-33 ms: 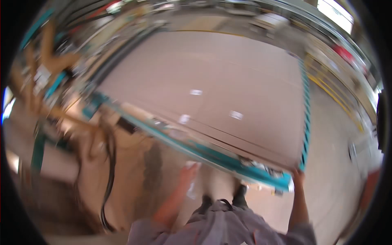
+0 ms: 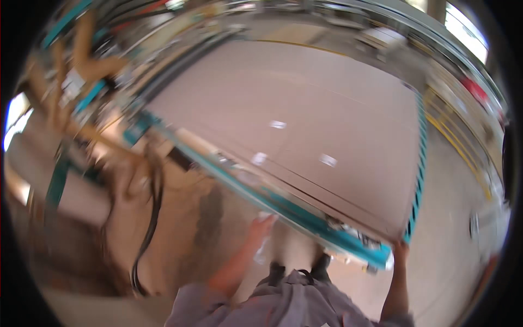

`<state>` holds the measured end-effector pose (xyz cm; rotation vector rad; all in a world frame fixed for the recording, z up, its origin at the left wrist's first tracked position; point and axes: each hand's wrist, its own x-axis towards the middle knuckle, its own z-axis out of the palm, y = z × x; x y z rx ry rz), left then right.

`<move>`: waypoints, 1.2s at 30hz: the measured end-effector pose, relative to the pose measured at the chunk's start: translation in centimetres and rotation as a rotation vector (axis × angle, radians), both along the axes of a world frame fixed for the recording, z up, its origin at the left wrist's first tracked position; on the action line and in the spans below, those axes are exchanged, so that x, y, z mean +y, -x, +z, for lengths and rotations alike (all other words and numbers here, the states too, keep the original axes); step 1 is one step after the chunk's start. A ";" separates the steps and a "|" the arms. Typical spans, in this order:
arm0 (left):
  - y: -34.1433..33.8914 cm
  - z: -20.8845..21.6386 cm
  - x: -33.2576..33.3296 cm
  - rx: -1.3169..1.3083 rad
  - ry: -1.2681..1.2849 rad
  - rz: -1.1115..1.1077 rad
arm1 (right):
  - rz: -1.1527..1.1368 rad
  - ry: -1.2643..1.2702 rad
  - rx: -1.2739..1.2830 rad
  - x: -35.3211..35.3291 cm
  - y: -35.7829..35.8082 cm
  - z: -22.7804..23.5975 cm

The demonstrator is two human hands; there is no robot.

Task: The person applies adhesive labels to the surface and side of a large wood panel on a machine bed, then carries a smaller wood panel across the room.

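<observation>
A large, flat brown board (image 2: 305, 103) with several small white labels lies on a teal-framed table (image 2: 297, 215) in front of me. At the board's near right corner is my right hand (image 2: 401, 252); its fingers look closed round the edge, partly hidden there. My left hand (image 2: 260, 228) is just short of the table's near rail, blurred by motion. Its fingers look closed, with a whitish, see-through strip (image 2: 260, 254) hanging beneath them that is too smeared to name.
Teal-and-dark striped edging (image 2: 419, 158) runs down the table's right side. Black hoses (image 2: 146, 245) hang at the left, beside yellow-brown machine parts (image 2: 90, 60). Beyond the right side stand yellow rails (image 2: 457, 144). A pale stack (image 2: 381, 37) stands at the far right.
My view has shifted, so the table, board and surroundings appear a little farther right and lower. Both hands stay near the same parts of the table.
</observation>
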<state>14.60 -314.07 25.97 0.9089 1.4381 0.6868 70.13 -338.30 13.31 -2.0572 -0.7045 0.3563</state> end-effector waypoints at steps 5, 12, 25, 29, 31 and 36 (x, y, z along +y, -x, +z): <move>-3.2 -3.1 3.5 -0.127 0.070 0.275 | -0.036 0.057 0.179 -0.5 -1.2 -3.5; -4.8 -8.0 8.6 0.210 0.026 0.478 | -0.061 0.058 0.344 -0.9 -1.3 -0.3; 0.4 -9.9 16.3 0.378 -0.174 0.517 | 0.161 0.070 -0.246 8.9 4.7 7.4; -0.8 -5.7 17.6 0.261 -0.144 0.413 | 0.543 0.175 -0.376 17.8 13.0 12.9; 1.7 -4.5 16.9 0.321 -0.051 0.398 | 0.706 0.294 -0.472 20.0 15.8 14.6; 4.8 -7.9 15.5 0.137 -0.072 0.446 | 0.835 0.437 -0.529 20.7 17.0 14.4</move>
